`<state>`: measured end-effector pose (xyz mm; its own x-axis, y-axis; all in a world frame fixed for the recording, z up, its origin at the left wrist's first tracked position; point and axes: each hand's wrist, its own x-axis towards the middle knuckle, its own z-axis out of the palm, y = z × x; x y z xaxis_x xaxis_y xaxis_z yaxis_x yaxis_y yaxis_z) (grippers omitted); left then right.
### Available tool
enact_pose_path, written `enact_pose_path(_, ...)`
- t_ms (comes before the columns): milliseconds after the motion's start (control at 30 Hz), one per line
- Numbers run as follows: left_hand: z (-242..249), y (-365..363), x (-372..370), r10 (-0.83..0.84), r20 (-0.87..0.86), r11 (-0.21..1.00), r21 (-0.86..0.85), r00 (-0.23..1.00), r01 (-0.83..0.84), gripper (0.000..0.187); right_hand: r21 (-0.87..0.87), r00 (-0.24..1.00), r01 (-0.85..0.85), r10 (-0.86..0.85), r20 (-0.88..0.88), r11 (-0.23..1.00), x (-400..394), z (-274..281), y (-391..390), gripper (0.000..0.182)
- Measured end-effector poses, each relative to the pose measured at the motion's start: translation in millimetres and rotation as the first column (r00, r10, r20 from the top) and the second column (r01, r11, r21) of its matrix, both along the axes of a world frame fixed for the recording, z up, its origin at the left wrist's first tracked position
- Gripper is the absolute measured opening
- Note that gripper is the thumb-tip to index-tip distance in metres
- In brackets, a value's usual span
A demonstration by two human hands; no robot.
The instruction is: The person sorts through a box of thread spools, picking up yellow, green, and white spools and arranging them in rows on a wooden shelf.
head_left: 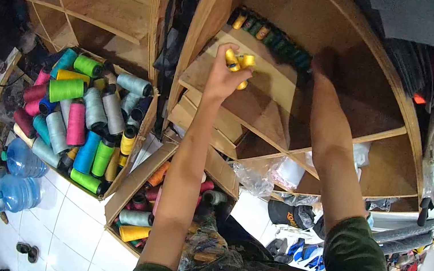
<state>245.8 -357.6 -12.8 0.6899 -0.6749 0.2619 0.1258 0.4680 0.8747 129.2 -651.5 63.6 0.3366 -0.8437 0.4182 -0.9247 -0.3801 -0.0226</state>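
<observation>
Several small yellow thread spools [232,60] are gripped in my left hand [223,78], raised in front of the wooden shelf [270,95]. My right hand [322,67] reaches into the shelf compartment, at the right end of a row of small dark green spools [279,45]. Shadow hides its fingers, so I cannot make out whether they hold anything. Near the left end of that row stand a yellow spool [240,22] and a tan one [262,31].
At the left, a large box holds colourful thread cones [77,122]. A cardboard box [117,205] with more cones stands below my left forearm. Two blue water bottles [24,159] are at the lower left. Plastic bags [255,180] lie under the shelf.
</observation>
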Motion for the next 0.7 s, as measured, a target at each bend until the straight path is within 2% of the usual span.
enact_pose_path(100, -6.6, -4.3, 3.3, 0.053, 0.046, 0.999, -0.004, 0.998, -0.053, 0.056, -0.133, 0.992, 0.012, -0.029, -0.125, 0.991, -1.2, -12.9, -22.6, 0.035)
enact_pose_path(200, -3.0, -1.8, 2.0, 0.055, 0.054, 0.997, 0.057, 0.997, -0.058, 0.058, -0.122, 0.997, -0.076, 0.077, 0.007, 0.99, -5.3, -16.9, -29.8, 0.035)
enact_pose_path(267, -5.8, -4.7, 1.9, 0.057, 0.051, 0.996, 0.062, 0.997, -0.06, 0.058, 0.026, 0.982, 0.017, -0.012, -0.19, 1.0, 2.0, 13.2, 7.7, 0.035)
enact_pose_path(333, 2.8, 0.2, 1.5, 0.065, 0.07, 0.992, 0.106, 0.995, -0.072, 0.059, 0.077, 0.964, 0.045, -0.023, -0.265, 0.996, 5.3, 22.8, 23.2, 0.035)
enact_pose_path(400, 10.6, 7.0, -1.4, 0.072, 0.104, 0.978, 0.189, 0.992, -0.091, 0.06, 0.047, 0.975, -0.012, 0.022, -0.222, 0.999, 2.2, 19.5, 20.4, 0.035)
enact_pose_path(467, 6.8, 4.7, -1.5, 0.055, 0.072, 0.987, 0.148, 0.996, -0.065, 0.06, 0.016, 0.984, -0.046, 0.048, -0.174, 0.999, -1.0, 6.1, 0.0, 0.032)
enact_pose_path(600, 6.3, 6.1, -1.5, 0.05, 0.115, 0.985, 0.157, 0.992, -0.068, 0.056, -0.196, 0.993, -0.101, 0.086, -0.086, 0.975, -4.2, -14.1, -24.5, 0.028)
enact_pose_path(700, 4.1, 3.8, -0.8, 0.085, 0.159, 0.983, 0.147, 0.984, -0.109, 0.055, -0.061, 0.982, -0.023, 0.011, -0.189, 0.998, 0.5, -4.0, -17.3, 0.029)
